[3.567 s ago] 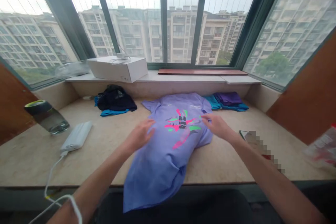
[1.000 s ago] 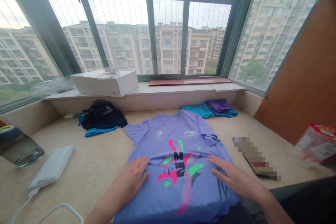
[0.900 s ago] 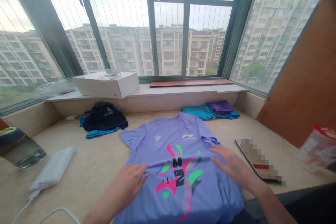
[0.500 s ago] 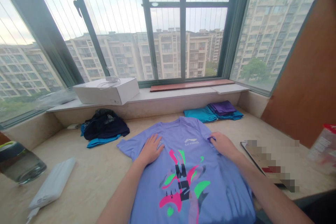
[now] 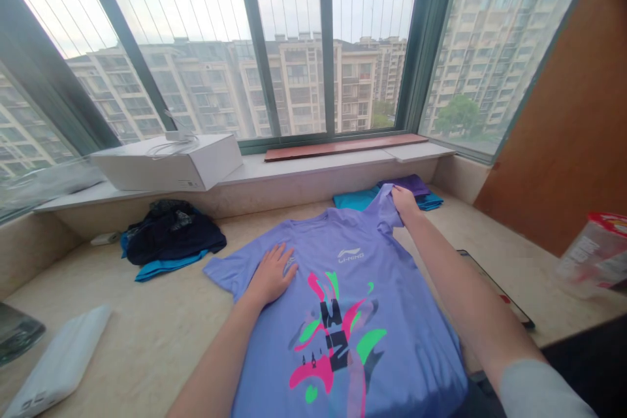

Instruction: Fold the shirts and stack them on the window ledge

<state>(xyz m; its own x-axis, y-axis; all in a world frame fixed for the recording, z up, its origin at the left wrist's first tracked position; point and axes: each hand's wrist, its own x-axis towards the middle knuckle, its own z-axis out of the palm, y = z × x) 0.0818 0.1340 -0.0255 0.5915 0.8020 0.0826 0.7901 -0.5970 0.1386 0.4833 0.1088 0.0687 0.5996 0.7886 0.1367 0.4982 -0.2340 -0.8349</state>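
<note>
A lavender-blue T-shirt (image 5: 401,313) with a pink, green and black print lies front up on the stone counter, its collar toward the window. My left hand (image 5: 275,273) rests flat on the chest near the left shoulder, fingers spread. Pinched in my right hand (image 5: 405,201) is the edge of the shirt's right sleeve, lifted off the counter and pulled outward. Behind that sleeve sit folded turquoise and purple clothes (image 5: 355,199), partly covered by it. The shirt's lower hem runs out of view at the bottom.
Dark and blue clothes (image 5: 171,235) lie heaped at the left. A white box (image 5: 166,166) with a cable stands on the window ledge. At the left front are a white power strip or bank (image 5: 63,366) and a bottle (image 5: 18,333); right, a tablet-like device (image 5: 494,287) and a plastic jar (image 5: 595,255).
My right hand has moved away and up, raising the sleeve toward the folded clothes. My left hand stays flat on the shirt. The view has shifted slightly to the right.
</note>
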